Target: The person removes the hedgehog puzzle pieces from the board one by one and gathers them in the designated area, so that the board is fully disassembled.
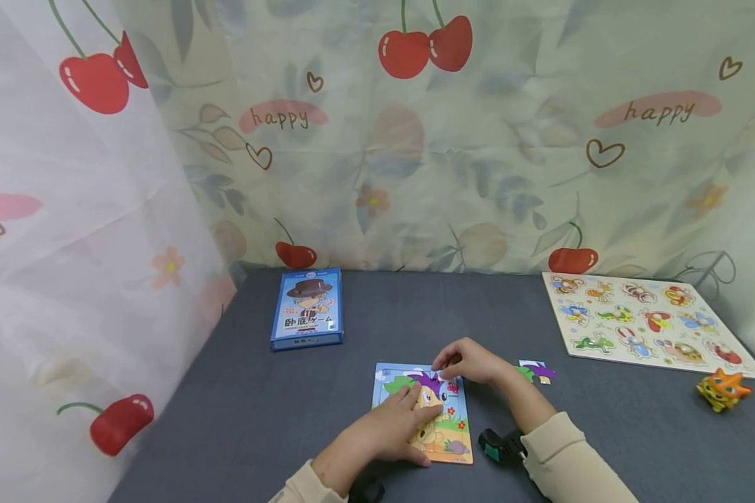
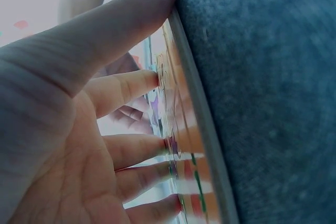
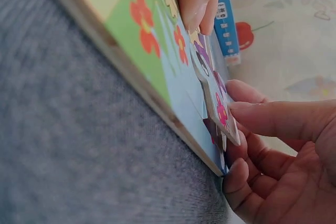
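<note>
Blue card box [image 1: 307,308], animal peg board [image 1: 648,323] — orange toy [image 1: 722,390], cherry curtain [image 1: 415,140]

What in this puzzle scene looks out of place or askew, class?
One puzzle piece stands tilted up from the puzzle board, pinched by the right hand rather than lying flat. Another loose piece lies on the grey table apart from the board. The left hand presses flat on the board.
</note>
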The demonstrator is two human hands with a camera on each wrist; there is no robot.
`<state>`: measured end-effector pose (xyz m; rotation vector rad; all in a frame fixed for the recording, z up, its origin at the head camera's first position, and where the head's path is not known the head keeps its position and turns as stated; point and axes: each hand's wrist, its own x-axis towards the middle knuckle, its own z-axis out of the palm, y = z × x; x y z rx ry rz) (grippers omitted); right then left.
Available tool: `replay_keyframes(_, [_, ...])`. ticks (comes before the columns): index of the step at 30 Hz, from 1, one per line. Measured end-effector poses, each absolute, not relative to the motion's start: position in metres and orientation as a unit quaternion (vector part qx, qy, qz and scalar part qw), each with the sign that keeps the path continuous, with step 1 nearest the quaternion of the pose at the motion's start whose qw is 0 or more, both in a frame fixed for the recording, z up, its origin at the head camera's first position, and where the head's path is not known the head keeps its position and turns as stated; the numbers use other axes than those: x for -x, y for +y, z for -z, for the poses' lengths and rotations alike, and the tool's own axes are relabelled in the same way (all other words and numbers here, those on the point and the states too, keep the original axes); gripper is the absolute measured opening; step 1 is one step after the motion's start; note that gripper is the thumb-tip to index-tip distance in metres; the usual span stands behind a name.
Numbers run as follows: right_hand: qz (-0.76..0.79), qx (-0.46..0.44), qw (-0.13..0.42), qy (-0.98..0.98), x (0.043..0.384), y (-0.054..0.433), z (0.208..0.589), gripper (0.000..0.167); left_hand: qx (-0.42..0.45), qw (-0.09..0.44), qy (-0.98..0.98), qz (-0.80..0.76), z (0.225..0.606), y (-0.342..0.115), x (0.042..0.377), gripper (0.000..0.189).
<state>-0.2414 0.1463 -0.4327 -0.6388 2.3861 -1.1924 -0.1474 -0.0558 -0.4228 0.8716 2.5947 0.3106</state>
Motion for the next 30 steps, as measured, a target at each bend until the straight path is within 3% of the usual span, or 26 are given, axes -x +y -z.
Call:
replay_keyframes(10, [0.429, 0.188, 0.176, 0.866, 0.24, 0.151, 0.432, 0.012, -0.307, 0.191, 0.926, -0.113, 0.424, -0.056, 0.148, 0.074])
replay_keyframes(30, [0.456, 0.168, 0.199, 0.851, 0.239, 0.164, 0.43, 0.014, -0.301, 0.195, 0.927, -0.11, 0.425, -0.055, 0.149, 0.075])
